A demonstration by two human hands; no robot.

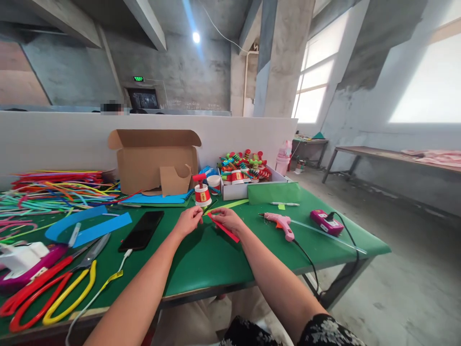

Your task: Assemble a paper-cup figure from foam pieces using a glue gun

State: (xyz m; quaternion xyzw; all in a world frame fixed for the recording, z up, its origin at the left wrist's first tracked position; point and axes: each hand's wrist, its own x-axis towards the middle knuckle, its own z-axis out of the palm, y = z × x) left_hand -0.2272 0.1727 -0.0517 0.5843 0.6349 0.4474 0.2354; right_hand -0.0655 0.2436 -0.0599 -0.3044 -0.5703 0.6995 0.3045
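Observation:
My left hand (189,222) is closed in a pinch on a thin dark stick-like thing (212,204), whose kind I cannot make out. Close beside it, my right hand (229,219) pinches a red strip (230,234), which slants down under the palm towards me. Just beyond my fingertips stands a small red-and-white paper cup figure (202,196) with a red piece on top. A light green strip (236,204) lies on the table behind my right hand.
On the right lie a pink glue gun (283,224), a glue stick (329,236) and a magenta power strip (326,222). A box of finished figures (236,192) and a cardboard box (144,166) stand behind. Scissors (81,274), a phone (142,231) and pipe cleaners (65,190) occupy the left.

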